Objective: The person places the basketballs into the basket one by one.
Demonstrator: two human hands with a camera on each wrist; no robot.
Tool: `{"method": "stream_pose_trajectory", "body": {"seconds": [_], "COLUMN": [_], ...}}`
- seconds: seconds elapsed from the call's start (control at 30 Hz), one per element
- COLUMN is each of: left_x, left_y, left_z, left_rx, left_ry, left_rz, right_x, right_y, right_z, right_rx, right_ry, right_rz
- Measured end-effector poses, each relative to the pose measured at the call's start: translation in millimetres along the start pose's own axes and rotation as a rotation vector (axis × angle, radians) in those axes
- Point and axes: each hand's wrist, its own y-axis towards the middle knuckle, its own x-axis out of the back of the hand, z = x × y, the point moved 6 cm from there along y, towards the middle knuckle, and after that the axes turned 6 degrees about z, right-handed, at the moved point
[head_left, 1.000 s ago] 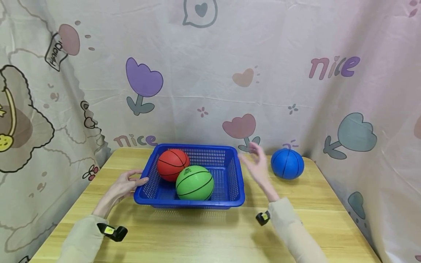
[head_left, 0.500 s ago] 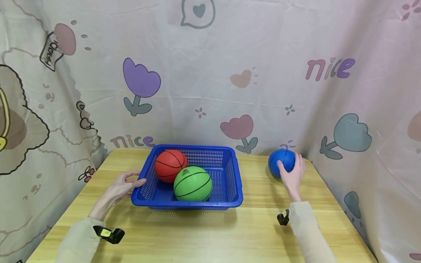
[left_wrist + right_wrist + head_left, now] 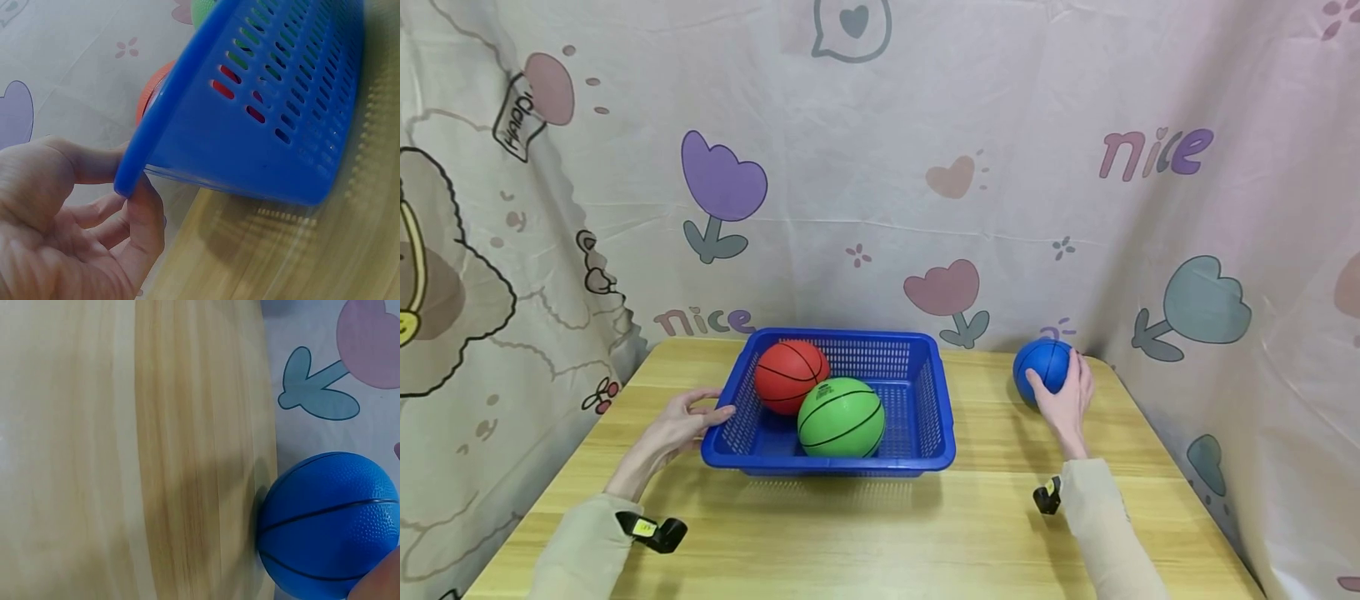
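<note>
A blue plastic basket (image 3: 827, 463) stands on the table with a red ball (image 3: 786, 379) and a green ball (image 3: 842, 421) inside, both marked like basketballs. My left hand (image 3: 679, 427) pinches the basket's left rim. In the left wrist view the thumb lies over the rim (image 3: 156, 112) and the curled fingers are beneath it. At the table's back right, my right hand (image 3: 1066, 406) grips a small blue basketball (image 3: 1037, 365), thumb on its near left and fingers around its right side. Only a bit of that hand shows in the right wrist view, beside the ball (image 3: 325, 537).
The wooden table (image 3: 865, 542) ends at the back against a hanging printed curtain (image 3: 850, 167), which also lines both sides. Table surface lies between the basket and the blue basketball. A small black camera sits on each wrist.
My right hand has moved right and away from beside the basket to the blue basketball and taken hold of it. My left hand has stayed on the basket rim.
</note>
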Motion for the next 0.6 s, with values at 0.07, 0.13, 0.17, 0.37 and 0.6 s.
{"method": "stream_pose_trajectory", "body": {"seconds": [0.07, 0.13, 0.17, 0.37, 0.6], "left_x": [0.1, 0.0, -0.1, 0.1, 0.0], "left_y": [0.1, 0.1, -0.1, 0.1, -0.5], "left_z": [-0.2, -0.5, -0.7, -1.5, -1.0], "left_rx": [0.002, 0.004, 0.005, -0.001, 0.007], "left_ry": [0.004, 0.007, 0.009, 0.014, 0.014], "left_rz": [-0.003, -0.003, -0.003, -0.004, -0.004], "right_x": [1, 3, 4, 8, 12], "right_y": [-1.3, -2.7, -3.4, -4.8, -6.8], "right_z": [0, 0, 1, 1, -2], "right_rx": [-0.012, -0.026, -0.034, -0.067, -0.104], "right_ry": [0.0, 0.005, 0.006, -0.006, -0.025], "right_rz": [-0.006, -0.013, -0.017, -0.045, -0.076]}}
